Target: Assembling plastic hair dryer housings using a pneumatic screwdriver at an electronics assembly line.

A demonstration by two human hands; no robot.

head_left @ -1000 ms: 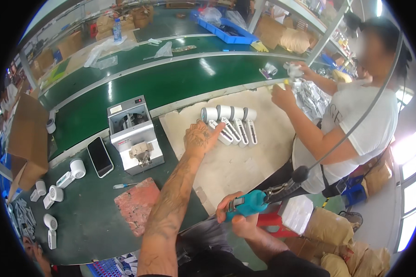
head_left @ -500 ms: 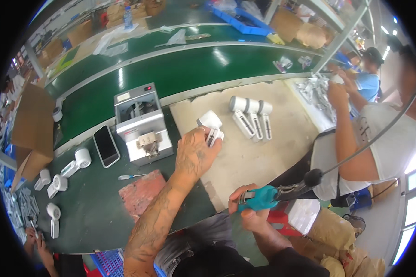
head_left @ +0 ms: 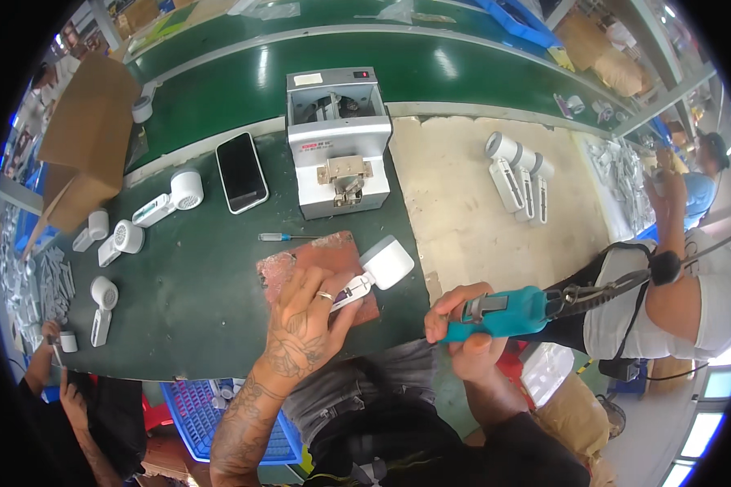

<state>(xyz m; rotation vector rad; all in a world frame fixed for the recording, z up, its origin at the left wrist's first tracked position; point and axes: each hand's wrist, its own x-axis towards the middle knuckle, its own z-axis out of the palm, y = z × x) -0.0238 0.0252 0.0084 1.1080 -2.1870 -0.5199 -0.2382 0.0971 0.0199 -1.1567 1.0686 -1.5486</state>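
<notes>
My left hand (head_left: 304,325) is closed around the handle of a white handheld appliance (head_left: 388,264) with a cylindrical head. It holds the appliance on a worn reddish pad (head_left: 292,264), the handle slanting down toward my fingers and the head past the pad's right edge. My right hand (head_left: 471,337) grips a teal electric screwdriver (head_left: 508,315), with a dark coiled cord running off to the right. The tool's tip is hidden by my fingers. Just beyond the pad lies a small screwdriver with a blue handle (head_left: 274,237).
A grey machine (head_left: 341,162) stands at the back beside a phone (head_left: 242,174). Several similar appliances (head_left: 187,188) lie on the left, and three more (head_left: 512,174) on the cardboard sheet (head_left: 455,219). People work at both sides. A blue basket (head_left: 211,434) is below the table edge.
My left hand has carried the white appliance from the cardboard sheet back to the reddish pad. My right hand still grips the electric screwdriver. The whole view has shifted.
</notes>
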